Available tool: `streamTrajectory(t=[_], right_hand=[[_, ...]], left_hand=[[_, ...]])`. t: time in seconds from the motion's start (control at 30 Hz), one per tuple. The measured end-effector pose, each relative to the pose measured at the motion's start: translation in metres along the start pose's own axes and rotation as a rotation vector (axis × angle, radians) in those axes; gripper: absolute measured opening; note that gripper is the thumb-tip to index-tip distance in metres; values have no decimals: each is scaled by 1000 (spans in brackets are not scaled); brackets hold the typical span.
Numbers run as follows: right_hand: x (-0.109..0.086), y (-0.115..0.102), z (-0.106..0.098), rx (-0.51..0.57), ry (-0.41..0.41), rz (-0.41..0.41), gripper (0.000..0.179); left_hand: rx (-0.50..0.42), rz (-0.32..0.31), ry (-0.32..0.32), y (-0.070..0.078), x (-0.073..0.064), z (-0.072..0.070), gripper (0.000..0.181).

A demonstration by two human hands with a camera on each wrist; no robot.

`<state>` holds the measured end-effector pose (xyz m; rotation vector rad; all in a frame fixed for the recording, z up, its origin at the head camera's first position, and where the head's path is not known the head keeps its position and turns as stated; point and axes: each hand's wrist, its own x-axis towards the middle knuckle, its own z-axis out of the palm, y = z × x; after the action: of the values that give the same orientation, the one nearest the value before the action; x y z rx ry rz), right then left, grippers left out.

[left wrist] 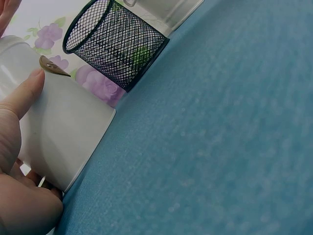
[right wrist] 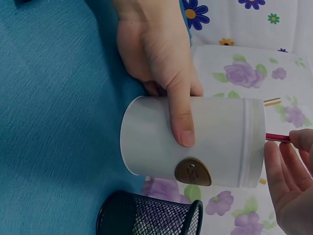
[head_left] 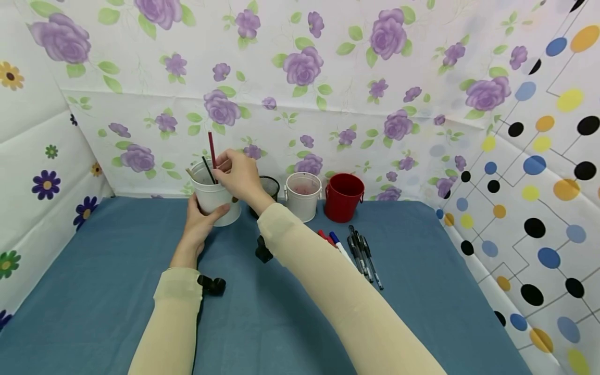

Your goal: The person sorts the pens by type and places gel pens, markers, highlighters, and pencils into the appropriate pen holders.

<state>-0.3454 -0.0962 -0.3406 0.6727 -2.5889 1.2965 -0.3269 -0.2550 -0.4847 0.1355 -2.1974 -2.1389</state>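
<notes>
My left hand grips a white metal bucket low on its side, thumb across the front and fingers round behind it. The bucket stands on the cloth and bears a brown badge. Over its rim, my right hand pinches a red pencil, which stands upright with its lower end inside the bucket. A dark pencil leans in the same bucket, and light wooden sticks poke out at its left rim. Their lower ends are hidden by the wall.
Right of the bucket stand a black mesh cup, a second white bucket and a red bucket. Several black pens lie on the blue cloth, beside red markers and a blue-capped marker partly behind my right sleeve.
</notes>
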Motion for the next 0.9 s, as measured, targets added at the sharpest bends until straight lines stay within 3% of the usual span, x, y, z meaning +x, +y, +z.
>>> streamTrajectory(t=[0.17,0.43,0.67,0.9], right_hand=[[0,2,0,32,-15,13,15],[-1,1,-10,49,-48,-39,18],[-4,9,-32,37,-49,-70,18],[-14,20,-62,44,-2,-120,18]], left_hand=[[16,18,10,-2,-2,1,115],[22,16,11,2,-4,3,114],[15,-9,2,24,-17,8,112],[25,-2,23,25,-18,9,111]])
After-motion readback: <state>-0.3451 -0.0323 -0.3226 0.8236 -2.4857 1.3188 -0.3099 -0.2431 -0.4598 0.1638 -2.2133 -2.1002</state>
